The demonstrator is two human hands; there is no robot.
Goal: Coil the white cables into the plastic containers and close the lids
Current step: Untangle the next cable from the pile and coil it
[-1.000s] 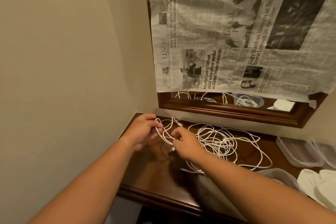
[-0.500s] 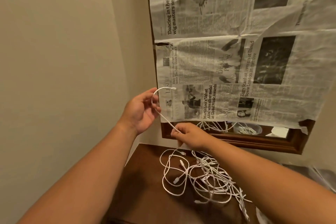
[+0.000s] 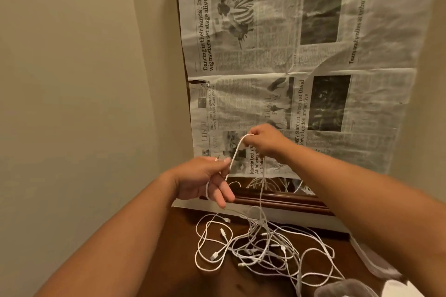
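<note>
A tangle of white cables (image 3: pixel 263 246) lies on the dark wooden table (image 3: pixel 183 272). One white cable (image 3: pixel 235 152) is lifted out of the pile and stretched between my hands. My left hand (image 3: pixel 205 182) pinches its plug end, with a loop running round the fingers. My right hand (image 3: pixel 264 141) is higher and to the right, gripping the same cable; from there it hangs down into the pile. A clear plastic container (image 3: pixel 347 288) shows partly at the bottom right edge, with a clear lid (image 3: pixel 371 260) half hidden behind my right forearm.
A wall stands close on the left. Newspaper (image 3: pixel 301 67) covers a wood-framed mirror (image 3: pixel 277 200) behind the table; the uncovered strip reflects cables. Something white (image 3: pixel 400 289) lies at the bottom right corner.
Both hands lifted one cable off the table. My right hand has risen above my left, drawing the cable up, and a loop now wraps my left fingers. The view tilted upward.
</note>
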